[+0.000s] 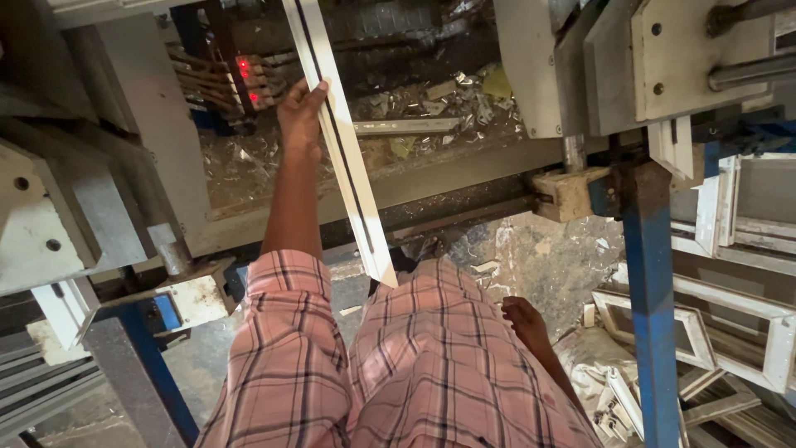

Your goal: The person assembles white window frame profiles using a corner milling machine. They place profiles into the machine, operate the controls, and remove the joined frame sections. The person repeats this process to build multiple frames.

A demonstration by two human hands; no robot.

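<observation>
Pink plaid shirt (414, 365) filling near view. We are gripping white profile strip (336, 133) with left hand (300, 116), fingers curled round edge, over machine bed (464, 170). Right hand (524, 322) hanging loose, holding nothing. Strip judged light, stiff, slippery; we are holding mid-length.

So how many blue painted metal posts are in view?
2: one blue painted metal post stands at right, another slants at lower left. More may be hidden behind the machine.

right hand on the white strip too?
No: the right hand hangs free beside the plaid shirt, holding nothing, while only the left hand grips the long white strip.
</observation>
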